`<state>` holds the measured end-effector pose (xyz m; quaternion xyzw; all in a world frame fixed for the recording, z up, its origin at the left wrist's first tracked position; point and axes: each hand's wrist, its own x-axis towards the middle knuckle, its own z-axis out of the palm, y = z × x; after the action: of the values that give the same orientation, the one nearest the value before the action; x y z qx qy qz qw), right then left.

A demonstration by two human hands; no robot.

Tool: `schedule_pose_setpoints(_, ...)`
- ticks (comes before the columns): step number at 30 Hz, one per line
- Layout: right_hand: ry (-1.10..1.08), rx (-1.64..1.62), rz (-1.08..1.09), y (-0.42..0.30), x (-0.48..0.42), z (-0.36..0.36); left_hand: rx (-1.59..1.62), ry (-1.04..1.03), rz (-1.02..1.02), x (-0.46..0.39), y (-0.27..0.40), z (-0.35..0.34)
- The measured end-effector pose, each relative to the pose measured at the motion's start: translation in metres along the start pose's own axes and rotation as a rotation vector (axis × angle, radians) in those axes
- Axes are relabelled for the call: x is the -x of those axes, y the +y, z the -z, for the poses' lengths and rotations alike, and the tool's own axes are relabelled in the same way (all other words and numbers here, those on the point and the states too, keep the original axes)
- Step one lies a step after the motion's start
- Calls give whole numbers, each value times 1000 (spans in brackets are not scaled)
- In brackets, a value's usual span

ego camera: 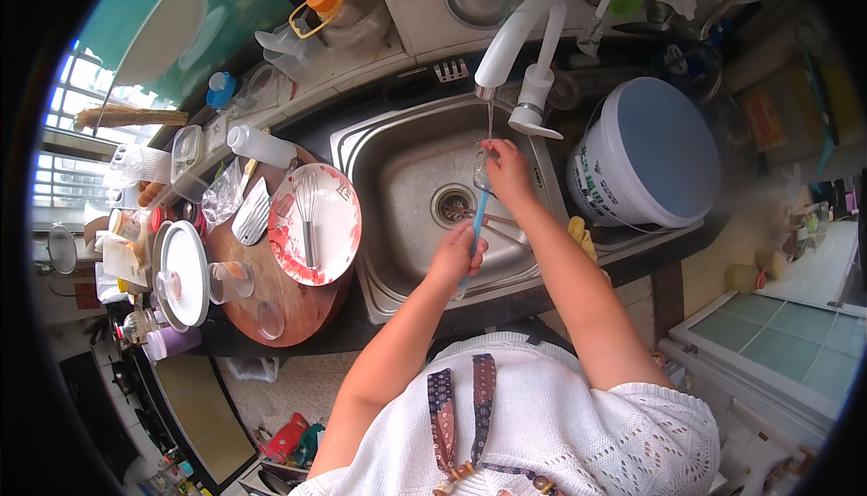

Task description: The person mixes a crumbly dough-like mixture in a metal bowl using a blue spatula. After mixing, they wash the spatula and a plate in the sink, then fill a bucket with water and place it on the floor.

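Observation:
My left hand is closed around the blue handle of a kitchen utensil, whose clear or wire head is blurred. At that head, under a thin stream of water from the white faucet, my right hand has its fingers bent; whether they grip it is hard to tell. Both hands are over the stainless steel sink. Tongs or similar metal utensils lie in the sink by the drain.
Left of the sink, a patterned plate with a wire whisk rests on a round wooden board. A metal crinkle cutter and plastic bottle lie nearby. A large white bucket stands right; a yellow cloth hangs at the sink's edge.

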<state>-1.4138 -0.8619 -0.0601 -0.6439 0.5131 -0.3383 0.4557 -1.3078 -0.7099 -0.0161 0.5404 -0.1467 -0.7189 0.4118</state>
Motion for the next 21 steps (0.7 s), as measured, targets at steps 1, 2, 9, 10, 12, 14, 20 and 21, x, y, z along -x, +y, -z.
schedule_pose_setpoints(1,128,224,182,4,1,-1,3,0,2,0,0,-1)
schedule_pose_setpoints(2,255,447,364,7,2,-3,9,1,1,1,0,-1)
schedule_pose_setpoints(9,-217,-775,-425,24,-19,1,4,-71,51,7,15,6)
schedule_pose_setpoints(10,-248,-798,-434,26,-21,1,3,-79,74,7,19,7)
schedule_pose_setpoints(12,-232,-779,-447,28,-23,-5,4,-80,88,8,21,10)
schedule_pose_setpoints(14,-135,-693,-451,27,-24,-18,-20,-56,91,9,21,13)
schedule_pose_setpoints(20,-39,224,-362,36,-34,-37,-144,67,66,10,9,5)
schedule_pose_setpoints(21,-68,320,-249,36,-35,-33,-131,60,73,10,9,5)
